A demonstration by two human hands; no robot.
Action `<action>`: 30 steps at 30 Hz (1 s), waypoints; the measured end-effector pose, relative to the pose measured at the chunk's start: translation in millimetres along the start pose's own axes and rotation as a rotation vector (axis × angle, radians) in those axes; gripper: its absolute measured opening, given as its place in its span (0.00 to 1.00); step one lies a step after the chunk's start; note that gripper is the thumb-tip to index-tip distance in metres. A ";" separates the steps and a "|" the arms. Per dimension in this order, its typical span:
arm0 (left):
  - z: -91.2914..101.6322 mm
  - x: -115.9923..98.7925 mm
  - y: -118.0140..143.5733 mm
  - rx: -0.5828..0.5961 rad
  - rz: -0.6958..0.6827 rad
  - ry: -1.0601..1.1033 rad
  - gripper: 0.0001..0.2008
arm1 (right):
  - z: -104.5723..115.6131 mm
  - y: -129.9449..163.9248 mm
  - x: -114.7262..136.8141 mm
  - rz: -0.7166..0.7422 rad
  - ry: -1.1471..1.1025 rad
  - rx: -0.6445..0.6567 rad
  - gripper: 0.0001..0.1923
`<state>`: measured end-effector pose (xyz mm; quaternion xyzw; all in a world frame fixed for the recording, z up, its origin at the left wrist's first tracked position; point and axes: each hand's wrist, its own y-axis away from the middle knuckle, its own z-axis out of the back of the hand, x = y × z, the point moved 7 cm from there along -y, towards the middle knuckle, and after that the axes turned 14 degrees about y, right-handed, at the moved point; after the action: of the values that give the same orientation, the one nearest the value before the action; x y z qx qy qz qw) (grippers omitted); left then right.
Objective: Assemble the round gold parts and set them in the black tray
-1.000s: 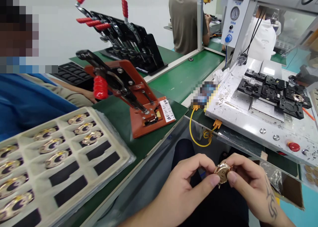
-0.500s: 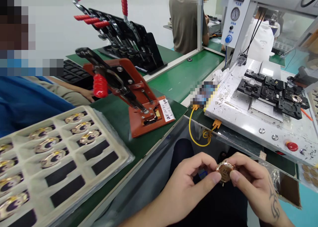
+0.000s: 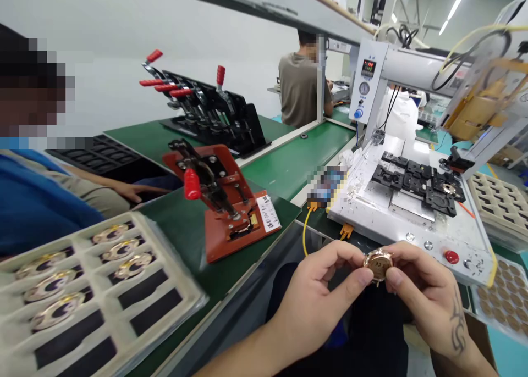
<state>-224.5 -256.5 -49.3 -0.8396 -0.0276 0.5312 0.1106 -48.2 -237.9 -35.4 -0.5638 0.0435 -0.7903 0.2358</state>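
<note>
A small round gold watch case sits pinched between both hands, in front of my lap. My left hand grips it from the left with thumb and fingertips. My right hand grips it from the right, thumb under the case. Left of them, a red toggle-clamp press with a red-capped lever stands on the green bench. A cream tray at the lower left holds several gold watch cases in its pockets; the nearer pockets are bare black.
A white dispensing machine bed with black fixtures and a red button stands at right. Black clamp jigs stand behind the press. A person in blue sits at left, another in a brown shirt at the back. Stacked cream trays lie at far right.
My view has tilted up, so everything sits lower in the frame. Both hands keep their pinch on the watch case and have risen slightly toward the machine bed.
</note>
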 end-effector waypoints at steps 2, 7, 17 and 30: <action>-5.0 -4.5 -5.3 0.014 -0.012 0.014 0.07 | 4.7 -3.6 5.6 0.020 -0.008 -0.030 0.10; -15.9 -17.5 -15.3 0.039 -0.053 0.005 0.09 | 13.3 -5.4 13.0 0.021 0.012 -0.077 0.08; -23.4 -36.5 -12.2 0.066 -0.191 -0.153 0.05 | 16.6 -6.2 24.3 0.043 -0.022 -0.111 0.08; -20.5 -33.5 -11.4 0.041 -0.169 -0.163 0.08 | 16.1 -7.8 28.9 0.057 -0.015 -0.096 0.08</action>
<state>-219.8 -254.0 -8.8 -0.7857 -0.0963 0.5871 0.1696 -43.3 -240.0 -1.9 -0.5790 0.0956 -0.7761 0.2310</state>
